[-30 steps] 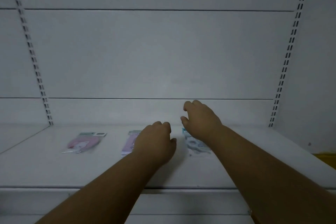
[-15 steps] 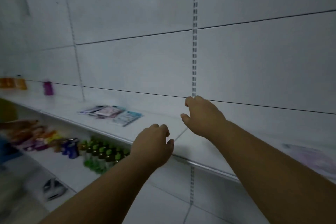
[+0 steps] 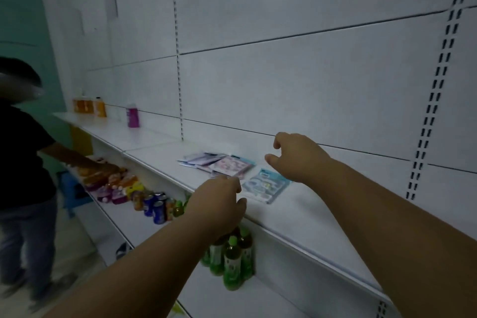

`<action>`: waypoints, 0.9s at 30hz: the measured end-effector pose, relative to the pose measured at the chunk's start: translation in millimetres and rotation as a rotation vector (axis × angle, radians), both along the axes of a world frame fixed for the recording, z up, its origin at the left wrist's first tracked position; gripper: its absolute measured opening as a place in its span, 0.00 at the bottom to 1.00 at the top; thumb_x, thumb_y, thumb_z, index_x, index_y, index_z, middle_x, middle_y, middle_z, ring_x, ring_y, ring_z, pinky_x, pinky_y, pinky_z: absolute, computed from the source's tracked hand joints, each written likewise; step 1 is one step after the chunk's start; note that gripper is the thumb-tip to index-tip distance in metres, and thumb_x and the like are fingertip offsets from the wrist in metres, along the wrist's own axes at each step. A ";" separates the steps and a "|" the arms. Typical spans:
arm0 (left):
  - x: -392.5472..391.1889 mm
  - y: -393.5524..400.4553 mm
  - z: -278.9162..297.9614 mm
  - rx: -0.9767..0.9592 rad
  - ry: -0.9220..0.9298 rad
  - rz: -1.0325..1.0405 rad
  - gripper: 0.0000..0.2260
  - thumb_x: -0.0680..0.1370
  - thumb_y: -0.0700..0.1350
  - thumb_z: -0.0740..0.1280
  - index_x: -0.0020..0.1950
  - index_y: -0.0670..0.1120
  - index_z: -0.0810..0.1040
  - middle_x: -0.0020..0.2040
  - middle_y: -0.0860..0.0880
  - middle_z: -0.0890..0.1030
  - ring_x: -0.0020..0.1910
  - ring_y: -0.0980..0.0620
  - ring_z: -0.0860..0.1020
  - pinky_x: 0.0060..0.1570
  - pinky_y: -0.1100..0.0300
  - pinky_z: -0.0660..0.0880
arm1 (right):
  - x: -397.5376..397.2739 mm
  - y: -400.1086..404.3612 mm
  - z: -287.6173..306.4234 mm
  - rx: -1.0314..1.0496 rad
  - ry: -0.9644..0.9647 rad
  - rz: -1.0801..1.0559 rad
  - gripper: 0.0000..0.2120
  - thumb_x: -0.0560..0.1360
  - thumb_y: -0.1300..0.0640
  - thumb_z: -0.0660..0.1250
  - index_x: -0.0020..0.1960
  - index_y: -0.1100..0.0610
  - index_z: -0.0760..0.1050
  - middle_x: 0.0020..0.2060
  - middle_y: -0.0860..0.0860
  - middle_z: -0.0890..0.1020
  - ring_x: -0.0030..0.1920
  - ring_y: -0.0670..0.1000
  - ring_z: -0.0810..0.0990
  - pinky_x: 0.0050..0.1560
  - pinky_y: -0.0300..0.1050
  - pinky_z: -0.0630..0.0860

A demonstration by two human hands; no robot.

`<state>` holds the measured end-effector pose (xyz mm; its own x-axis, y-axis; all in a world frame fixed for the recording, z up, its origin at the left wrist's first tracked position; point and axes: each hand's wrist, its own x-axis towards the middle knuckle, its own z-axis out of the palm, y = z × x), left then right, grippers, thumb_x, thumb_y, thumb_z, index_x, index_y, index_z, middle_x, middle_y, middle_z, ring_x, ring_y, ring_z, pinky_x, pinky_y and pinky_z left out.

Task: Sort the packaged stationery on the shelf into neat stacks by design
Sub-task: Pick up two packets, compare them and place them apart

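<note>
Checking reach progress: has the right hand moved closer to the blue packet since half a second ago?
Yes. The right hand now hovers just above the blue packet on the shelf; earlier the packet lay well to its left.

Green bottles (image 3: 233, 261) stand on the lower shelf, with cans (image 3: 154, 205) and bright snack packs (image 3: 113, 183) further left. Orange bottles (image 3: 89, 106) and, I think, a purple bottle (image 3: 133, 116) sit higher. A person in black (image 3: 23, 162) reaches in.

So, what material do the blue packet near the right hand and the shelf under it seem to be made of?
Blue packet: probably a printed card inside a clear plastic sleeve, since its surface gives a faint sheen; the blur leaves this uncertain.
Shelf: looks like white painted sheet metal, smooth and matte, with a thin folded front edge.
</note>
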<state>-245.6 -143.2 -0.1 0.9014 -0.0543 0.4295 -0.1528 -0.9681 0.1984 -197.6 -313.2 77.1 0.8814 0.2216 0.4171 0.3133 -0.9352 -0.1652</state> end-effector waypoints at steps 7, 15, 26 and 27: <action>95.2 45.9 9.2 -0.016 0.001 -0.018 0.13 0.77 0.54 0.63 0.59 0.51 0.77 0.55 0.51 0.80 0.51 0.51 0.78 0.50 0.57 0.76 | 86.0 50.5 -2.4 0.034 0.127 -0.041 0.18 0.77 0.44 0.63 0.60 0.56 0.73 0.54 0.53 0.79 0.49 0.52 0.76 0.48 0.46 0.73; 197.2 97.6 2.1 0.025 0.002 -0.118 0.13 0.78 0.52 0.63 0.57 0.48 0.78 0.54 0.47 0.80 0.51 0.47 0.79 0.50 0.56 0.76 | 124.6 86.3 -34.6 -0.107 0.287 -0.290 0.19 0.77 0.46 0.64 0.60 0.60 0.74 0.59 0.56 0.79 0.57 0.56 0.77 0.48 0.44 0.70; 258.9 86.7 8.3 0.312 0.142 -0.326 0.26 0.73 0.64 0.62 0.58 0.45 0.78 0.53 0.46 0.80 0.53 0.46 0.77 0.46 0.57 0.70 | 124.2 112.1 -62.2 -0.027 0.506 -0.834 0.28 0.73 0.36 0.64 0.63 0.56 0.76 0.56 0.54 0.81 0.55 0.55 0.80 0.57 0.48 0.75; 260.9 87.5 9.9 0.288 0.156 -0.339 0.27 0.72 0.64 0.64 0.59 0.44 0.77 0.53 0.46 0.80 0.54 0.46 0.77 0.47 0.57 0.71 | 124.0 112.9 -61.9 -0.013 0.495 -0.853 0.28 0.72 0.36 0.65 0.62 0.55 0.77 0.54 0.54 0.82 0.53 0.55 0.80 0.56 0.48 0.76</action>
